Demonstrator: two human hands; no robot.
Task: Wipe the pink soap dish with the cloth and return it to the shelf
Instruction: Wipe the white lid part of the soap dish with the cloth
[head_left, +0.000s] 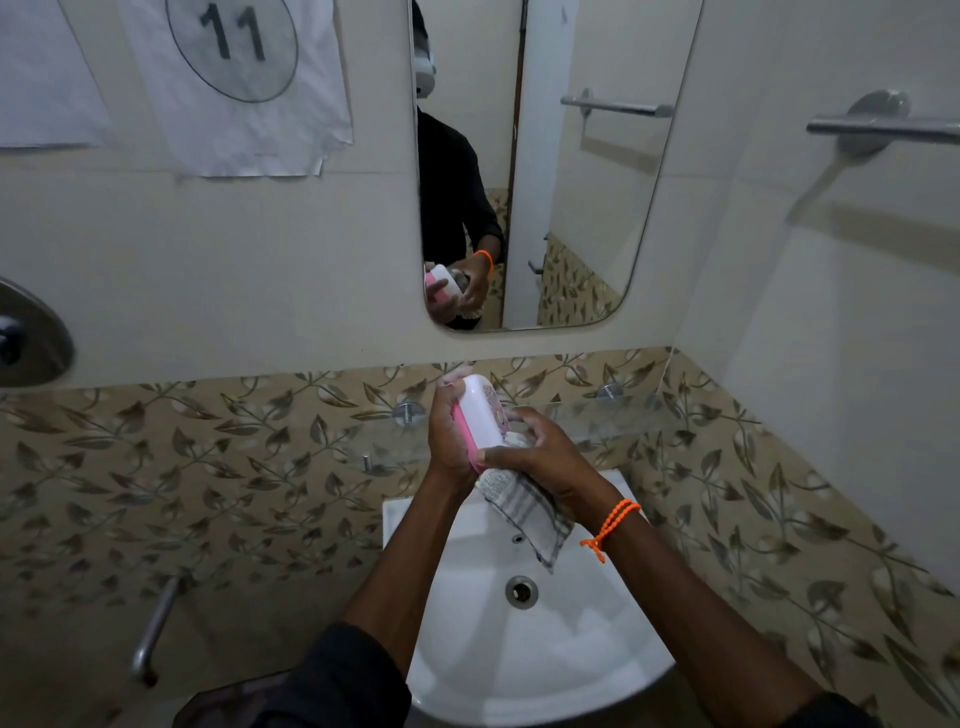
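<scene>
Together, the pink soap dish (480, 415) is gripped on edge by the left hand (451, 434) while a checked cloth (524, 512) is clutched against it by the right hand (545, 457), seemingly at its lower end. Both are held above the white sink (561, 649), before a glass shelf (613, 415) and mirror (571, 182).

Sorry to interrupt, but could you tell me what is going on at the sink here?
A person stands at the white washbasin, holding the pink soap dish upright in the left hand. The right hand, with an orange wristband, presses a checked cloth against the dish's side. The dish is off the glass shelf behind it, so wiping is under way and the return is not yet done.
</scene>
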